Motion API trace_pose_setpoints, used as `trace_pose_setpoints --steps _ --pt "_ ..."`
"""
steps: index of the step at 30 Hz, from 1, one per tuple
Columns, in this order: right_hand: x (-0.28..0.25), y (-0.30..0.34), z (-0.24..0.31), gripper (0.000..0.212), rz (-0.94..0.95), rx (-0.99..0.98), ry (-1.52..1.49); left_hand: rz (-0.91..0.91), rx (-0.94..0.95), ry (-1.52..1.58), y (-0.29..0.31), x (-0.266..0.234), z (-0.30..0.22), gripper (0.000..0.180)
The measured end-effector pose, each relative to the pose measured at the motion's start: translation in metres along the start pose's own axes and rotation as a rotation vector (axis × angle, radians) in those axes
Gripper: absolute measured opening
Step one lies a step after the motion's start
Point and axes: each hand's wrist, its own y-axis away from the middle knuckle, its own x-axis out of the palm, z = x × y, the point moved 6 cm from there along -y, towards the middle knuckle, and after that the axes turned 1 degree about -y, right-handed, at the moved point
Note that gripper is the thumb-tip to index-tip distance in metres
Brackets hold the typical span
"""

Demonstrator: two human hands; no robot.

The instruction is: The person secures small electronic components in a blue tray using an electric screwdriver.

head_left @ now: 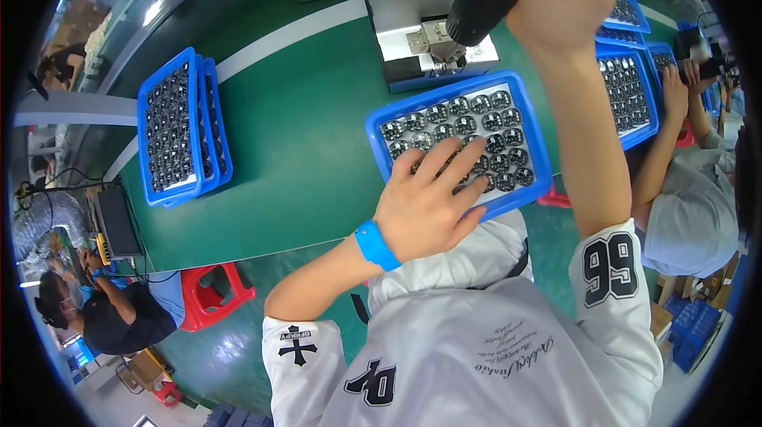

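My left hand (429, 209), a blue strap (376, 245) on its wrist, lies over a blue tray (530, 98) with its fingers spread. Its fingertips reach among rows of small, round, shiny dark parts (465, 125) on a white liner; whether they touch one is unclear. Raised at the top, my right hand (565, 2) is closed round a thick black handheld tool with a ribbed round end (470, 24). That end points down toward a metal fixture (438, 40) on a small white machine (394, 44), just beyond the tray. The rest of the tool runs out of view.
A stack of blue trays (146, 137) with similar parts stands at left on the green table (294, 133). More filled trays (647, 101) are at right, beside a co-worker's arms (671, 113). Another person sits far left near a red stool (208, 300).
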Motion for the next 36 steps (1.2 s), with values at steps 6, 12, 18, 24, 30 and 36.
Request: trace_pose_setpoints --steps 6,12,18,24,30,36 --pt "-0.014 -0.033 -0.017 0.086 0.422 -0.110 -0.079 0.026 -0.015 0.095 -0.001 -0.004 0.003 0.038" --pt "-0.019 -0.013 0.001 0.087 -0.088 -0.343 1.117 0.027 -0.007 0.094 -0.001 -0.005 0.002 0.040" --pt "-0.023 -0.004 -0.005 0.086 -0.135 -0.245 1.080 0.020 -0.019 0.076 0.002 0.001 0.003 0.038" --pt "-0.044 0.063 0.031 0.119 0.322 0.053 0.590 -0.011 -0.043 0.090 0.008 -0.001 0.006 0.037" --pt "-0.038 0.132 0.068 0.117 0.442 0.049 0.804 0.021 -0.056 0.144 0.006 0.001 0.007 0.039" --pt "-0.040 0.169 0.052 0.110 0.105 -0.119 0.744 0.018 -0.067 0.157 0.002 0.003 0.006 0.045"
